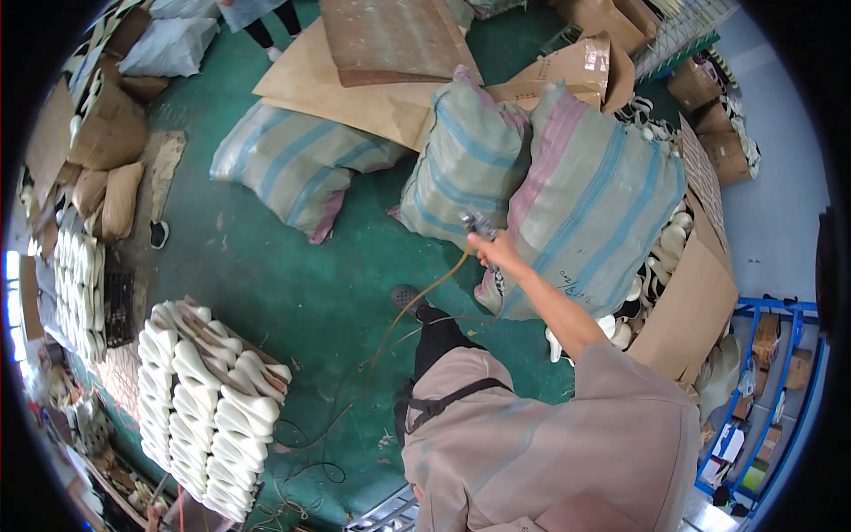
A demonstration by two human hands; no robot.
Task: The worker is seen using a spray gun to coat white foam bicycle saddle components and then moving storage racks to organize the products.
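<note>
My right hand (pixel 496 252) is stretched out ahead, closed round the grip of a metal spray gun (pixel 479 225). A thin amber hose (pixel 387 330) runs from the gun down to the green floor. Just beyond the gun stands a stuffed woven sack (pixel 470 160) with blue stripes. A larger sack (pixel 589 199) of the same sort, with a pink edge, leans close by my right forearm. My left hand does not show.
To the left stands a tall stack of white shoe soles (pixel 199 399). Another striped sack (pixel 292 164) lies under cardboard sheets (pixel 355 97). Loose soles (pixel 665 248) and a blue rack (pixel 762 399) are at right. Hose loops (pixel 310 461) lie on the floor. Another person's legs (pixel 273 27) show far off.
</note>
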